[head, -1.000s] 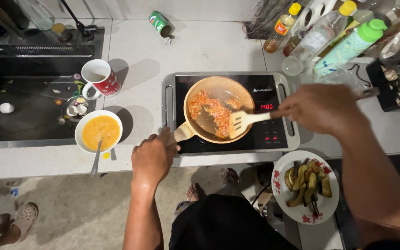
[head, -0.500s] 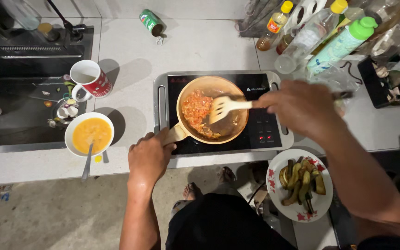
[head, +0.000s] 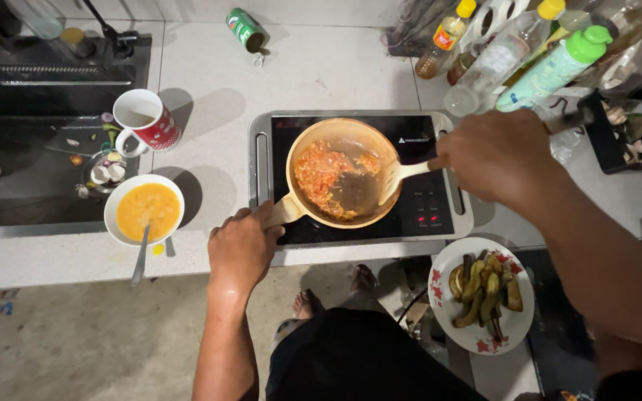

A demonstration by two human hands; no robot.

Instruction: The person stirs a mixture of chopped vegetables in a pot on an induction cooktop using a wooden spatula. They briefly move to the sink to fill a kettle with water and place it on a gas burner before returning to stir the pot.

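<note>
Seen from above: at the centre of the frame, a tan frying pan (head: 343, 172) sits on a black induction cooktop (head: 358, 178), with chopped orange-red food on its left side. The left hand (head: 243, 249) is closed around the pan's handle (lower left of the pan). The right hand (head: 495, 157) grasps a pale slotted spatula (head: 395, 178), its blade resting inside the pan. A bowl of beaten egg (head: 145, 210) stands at left.

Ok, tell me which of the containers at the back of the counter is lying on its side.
The green can, alone at the back centre of the counter, lies on its side. The bottles clustered at the back right, including the green-capped bottle, are a separate group.
</note>
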